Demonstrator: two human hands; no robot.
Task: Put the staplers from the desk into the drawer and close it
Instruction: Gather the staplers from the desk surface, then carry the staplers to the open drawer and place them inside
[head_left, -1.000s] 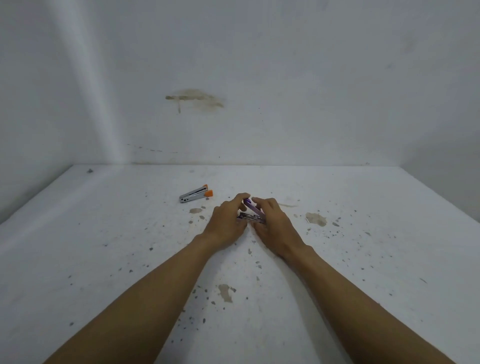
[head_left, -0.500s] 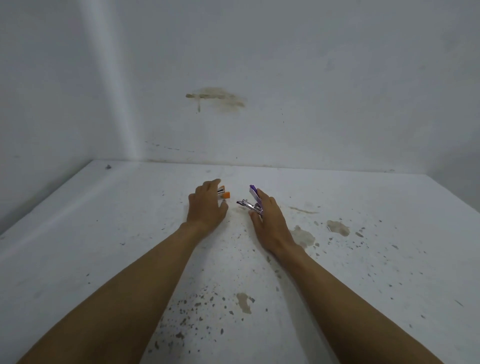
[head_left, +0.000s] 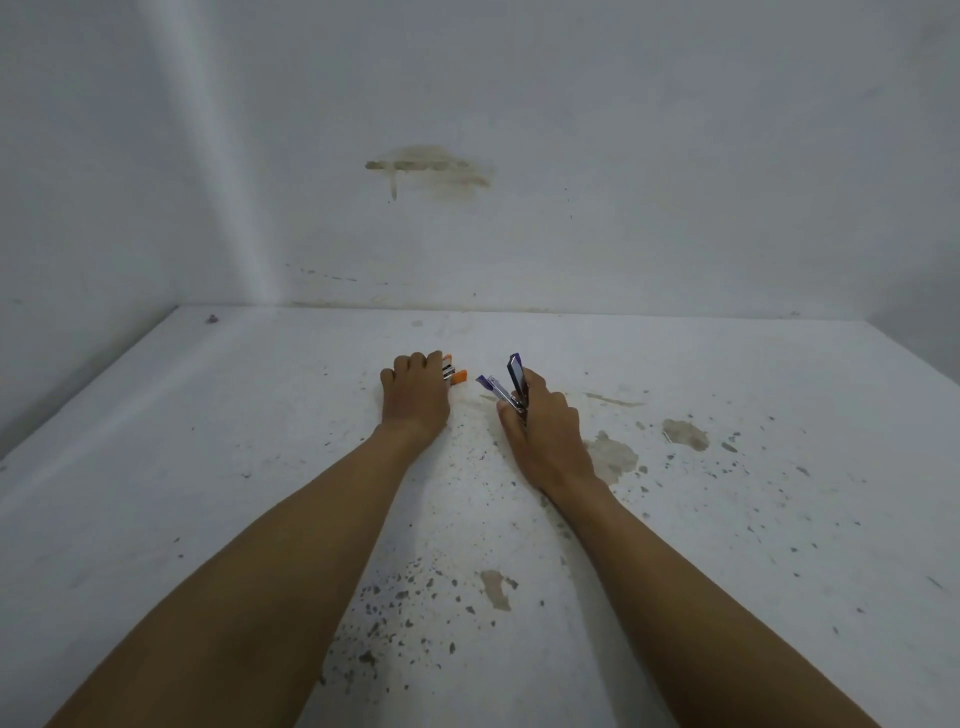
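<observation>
While both staplers are now under the hands, the white desk (head_left: 260, 467) — stained and speckled, set into a corner of white wall (head_left: 623, 156) — shows no drawer anywhere, so it presumably lies below the near edge, out of view. Taking the brown wall stain (head_left: 431, 169) as the mark: the left hand (head_left: 415, 397) lies well below it and a touch left, curled down over the orange stapler (head_left: 457, 375), whose orange end pokes out to the right of the knuckles. Whether that stapler is lifted or just covered, I cannot tell. Below and right of the stain, the right hand (head_left: 543, 436) is closed around the purple stapler (head_left: 506, 389), which hangs sprung open — top arm up, base angled left.

To do this step well, I would squeeze the purple one shut in the palm before carrying it, since an open arm can snag on a drawer lip. The left fingers should wrap fully under the orange body, not just press on top, then both hands draw back toward the body together.
</observation>
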